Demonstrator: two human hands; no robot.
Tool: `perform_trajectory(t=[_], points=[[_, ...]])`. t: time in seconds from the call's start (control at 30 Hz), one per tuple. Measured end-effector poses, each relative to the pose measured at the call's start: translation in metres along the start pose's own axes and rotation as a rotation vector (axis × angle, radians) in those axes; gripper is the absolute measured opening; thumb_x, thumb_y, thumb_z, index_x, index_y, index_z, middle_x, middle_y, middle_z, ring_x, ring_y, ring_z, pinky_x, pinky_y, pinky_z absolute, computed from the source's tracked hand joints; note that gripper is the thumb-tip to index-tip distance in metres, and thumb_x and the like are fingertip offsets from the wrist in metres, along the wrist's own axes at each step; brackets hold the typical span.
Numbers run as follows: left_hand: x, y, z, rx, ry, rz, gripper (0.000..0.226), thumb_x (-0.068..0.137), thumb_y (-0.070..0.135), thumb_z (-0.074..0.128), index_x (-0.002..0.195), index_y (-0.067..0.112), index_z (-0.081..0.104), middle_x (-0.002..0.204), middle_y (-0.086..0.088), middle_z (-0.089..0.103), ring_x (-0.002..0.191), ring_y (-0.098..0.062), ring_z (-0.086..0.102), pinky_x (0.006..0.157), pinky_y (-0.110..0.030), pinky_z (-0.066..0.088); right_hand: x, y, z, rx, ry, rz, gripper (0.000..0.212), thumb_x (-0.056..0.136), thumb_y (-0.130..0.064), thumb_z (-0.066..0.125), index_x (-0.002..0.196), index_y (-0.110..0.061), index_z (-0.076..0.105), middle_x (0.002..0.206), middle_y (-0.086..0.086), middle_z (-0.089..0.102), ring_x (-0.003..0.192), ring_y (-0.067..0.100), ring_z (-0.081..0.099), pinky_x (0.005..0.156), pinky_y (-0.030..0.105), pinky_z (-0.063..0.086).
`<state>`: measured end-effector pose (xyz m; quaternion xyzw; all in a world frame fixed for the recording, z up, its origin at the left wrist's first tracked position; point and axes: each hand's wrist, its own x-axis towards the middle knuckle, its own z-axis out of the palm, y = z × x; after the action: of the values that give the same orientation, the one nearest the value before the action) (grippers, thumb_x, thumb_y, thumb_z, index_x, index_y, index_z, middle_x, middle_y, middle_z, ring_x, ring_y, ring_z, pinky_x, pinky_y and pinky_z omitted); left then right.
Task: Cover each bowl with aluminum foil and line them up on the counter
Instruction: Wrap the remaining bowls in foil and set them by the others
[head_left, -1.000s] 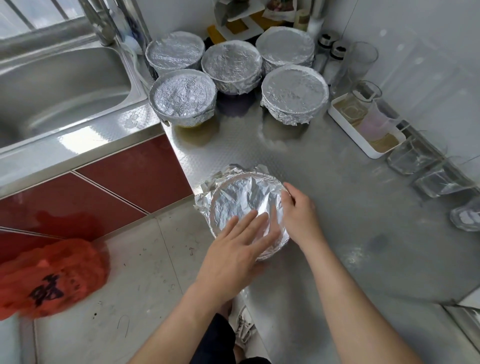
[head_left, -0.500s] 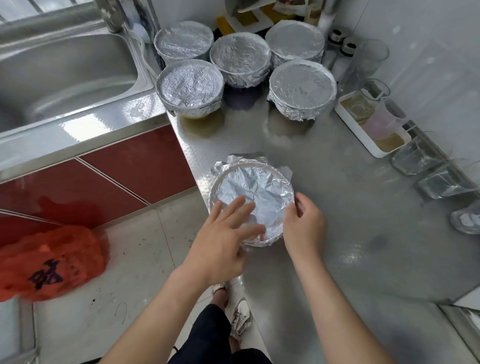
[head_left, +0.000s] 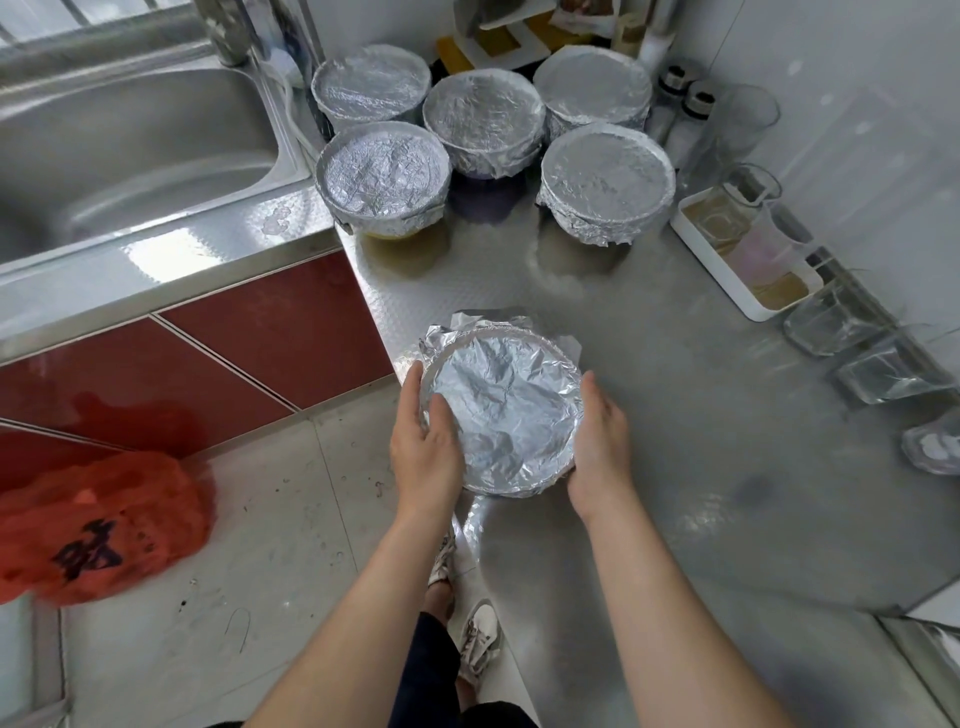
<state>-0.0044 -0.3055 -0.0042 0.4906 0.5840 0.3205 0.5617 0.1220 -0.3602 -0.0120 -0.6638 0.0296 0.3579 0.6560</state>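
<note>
Gripping the foil-covered bowl (head_left: 506, 415), crinkled and loose-edged, are the left hand (head_left: 423, 449) and right hand (head_left: 600, 441).

left hand (head_left: 423, 452), right hand (head_left: 597, 441), both cupped round the bowl (head_left: 506, 410), forearms outstretched

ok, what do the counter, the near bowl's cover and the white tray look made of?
The counter: likely stainless steel, dull sheen, embossed texture near the edge.
The near bowl's cover: aluminium foil, shiny, creased.
The white tray: smooth, matte, probably plastic, not certain.
</note>
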Motion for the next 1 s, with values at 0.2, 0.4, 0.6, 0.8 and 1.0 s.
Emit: perform_trajectory(t=[0.2,0.4,0.6,0.8,1.0], points=[[-0.006,0.008,0.008,-0.021,0.068,0.022,0.041,0.104,0.012,0.034,0.142,0.024,0.045,0.066,0.024,0.048,0.053,0.012,0.047,0.056,-0.003,0.040,-0.004,0.004,0.006,-0.292,0.122,-0.208,0.046,0.104,-0.030,0.037,0.061,-0.016,0.047,0.055,-0.006,0.045,0.053,0.012,0.037,0.058,0.030,0.035],[0.005,0.005,0.002,0.065,0.002,0.047,0.045,0.102,0.015,0.033,0.143,0.029,0.045,0.119,0.002,0.065,0.095,-0.002,0.061,0.095,-0.022,0.048,-0.017,0.012,0.005,-0.322,0.231,-0.230,0.046,0.104,-0.024,0.036,0.057,-0.023,0.039,0.053,-0.011,0.039,0.049,0.010,0.034,0.060,0.031,0.031],[0.026,0.009,-0.010,0.098,-0.127,0.064,0.049,0.098,0.003,0.035,0.138,0.025,0.053,0.058,0.018,0.048,0.051,0.000,0.043,0.058,-0.017,0.040,-0.002,-0.012,-0.020,-0.130,0.126,-0.150,0.045,0.102,-0.016,0.040,0.147,-0.015,0.034,0.149,0.001,0.039,0.134,0.009,0.039,0.106,0.019,0.029],[0.041,0.025,-0.007,0.104,-0.240,0.050,0.051,0.093,0.001,0.037,0.129,0.027,0.061,0.071,-0.018,0.063,0.049,-0.018,0.052,0.049,-0.026,0.046,0.019,-0.022,-0.020,-0.163,-0.070,-0.150,0.034,0.095,0.002,0.044,0.124,-0.007,0.061,0.127,0.006,0.062,0.112,0.010,0.058,0.096,0.014,0.044],[0.050,0.026,0.001,0.114,-0.266,0.036,0.048,0.094,0.000,0.035,0.127,0.022,0.062,0.043,0.015,0.047,0.038,-0.004,0.034,0.039,-0.016,0.032,0.012,-0.010,-0.012,-0.026,-0.012,-0.096,0.022,0.098,-0.009,0.049,0.111,-0.009,0.068,0.105,0.006,0.072,0.093,0.012,0.068,0.082,0.026,0.054]])
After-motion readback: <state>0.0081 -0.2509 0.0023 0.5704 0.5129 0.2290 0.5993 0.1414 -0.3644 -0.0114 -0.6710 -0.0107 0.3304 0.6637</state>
